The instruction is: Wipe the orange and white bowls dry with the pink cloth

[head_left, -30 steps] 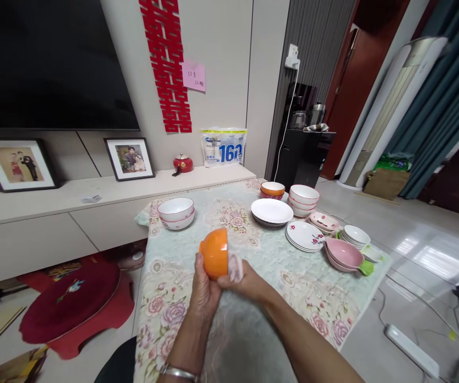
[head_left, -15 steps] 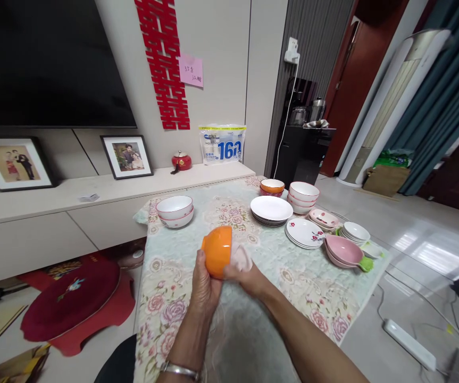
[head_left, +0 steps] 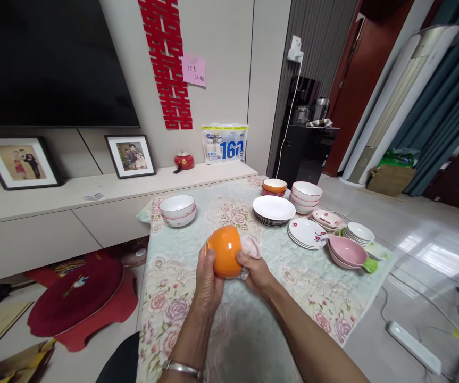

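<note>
An orange bowl (head_left: 225, 252) is held up on its side above the flowered tablecloth (head_left: 189, 250), its outside towards me. My left hand (head_left: 208, 279) grips its base from the left, thumb on the orange wall. On the right, my right hand (head_left: 256, 270) pinches the rim, with a pale cloth (head_left: 251, 246) between its fingers and the bowl's mouth. The inside of the bowl is hidden. Beyond the hands, to the left, two white bowls (head_left: 177, 206) with red rims are stacked.
Right side of the table: white plates (head_left: 274, 208), an orange-and-red bowl stack (head_left: 274, 185), white bowls (head_left: 306, 191), flowered plates (head_left: 307, 233), pink dishes (head_left: 347, 251) and small bowls (head_left: 360, 232). A red stool (head_left: 81, 298) stands left of the table.
The orange bowl has turned and shifted slightly right. My right hand has moved right, its thumb now on the bowl's outer wall near the rim. The view has shifted slightly.
</note>
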`<state>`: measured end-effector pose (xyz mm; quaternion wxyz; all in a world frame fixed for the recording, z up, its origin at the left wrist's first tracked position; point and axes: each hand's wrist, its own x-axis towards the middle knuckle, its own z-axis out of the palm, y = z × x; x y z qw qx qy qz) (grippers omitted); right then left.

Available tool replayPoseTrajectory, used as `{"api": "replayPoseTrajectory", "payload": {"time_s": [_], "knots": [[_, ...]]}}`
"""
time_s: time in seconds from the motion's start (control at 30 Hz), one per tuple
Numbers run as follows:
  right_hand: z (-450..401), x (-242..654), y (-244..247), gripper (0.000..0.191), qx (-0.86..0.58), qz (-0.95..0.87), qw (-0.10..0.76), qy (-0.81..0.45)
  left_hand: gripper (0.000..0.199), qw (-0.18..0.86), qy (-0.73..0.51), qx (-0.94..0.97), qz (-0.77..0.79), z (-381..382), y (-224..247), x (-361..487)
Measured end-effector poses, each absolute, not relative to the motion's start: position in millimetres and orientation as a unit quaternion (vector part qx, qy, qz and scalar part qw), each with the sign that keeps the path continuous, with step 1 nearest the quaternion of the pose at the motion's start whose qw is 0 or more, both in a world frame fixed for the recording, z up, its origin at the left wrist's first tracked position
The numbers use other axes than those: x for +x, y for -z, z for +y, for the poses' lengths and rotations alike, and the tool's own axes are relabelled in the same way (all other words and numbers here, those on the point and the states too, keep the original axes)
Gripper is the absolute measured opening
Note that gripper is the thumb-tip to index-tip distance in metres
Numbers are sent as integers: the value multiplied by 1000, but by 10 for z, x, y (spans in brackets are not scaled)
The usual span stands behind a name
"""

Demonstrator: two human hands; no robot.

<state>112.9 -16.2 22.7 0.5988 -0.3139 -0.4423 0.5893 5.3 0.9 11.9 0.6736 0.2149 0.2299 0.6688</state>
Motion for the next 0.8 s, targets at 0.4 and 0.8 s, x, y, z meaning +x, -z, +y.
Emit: {"api": "replayPoseTrajectory", "payload": {"time_s": [0.4, 0.8], "knots": [[-150, 1156, -185, 32, -366, -606, 496, -502, 40, 700, -658, 135, 243, 20, -120, 32], [-154, 1150, -171, 31, -415, -713, 420, -379, 46, 726, -632, 87, 256, 62, -97, 21]]}}
